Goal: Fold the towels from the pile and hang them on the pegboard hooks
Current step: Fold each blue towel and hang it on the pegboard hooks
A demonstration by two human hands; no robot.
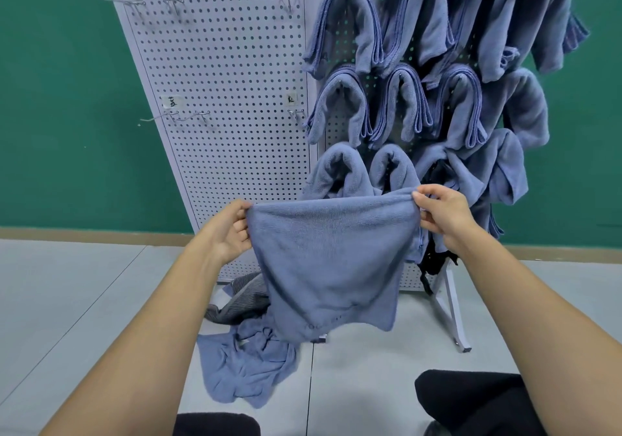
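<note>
Two hands are holding one blue towel (323, 260) at centre frame: the left hand (229, 233) and right hand (444, 213) are each pinching a top corner. Cloth is hanging limp, judged soft and light; corners suit gripping. Pile (245, 365) is lying on the floor below; the pegboard (218, 98) is standing behind.
</note>
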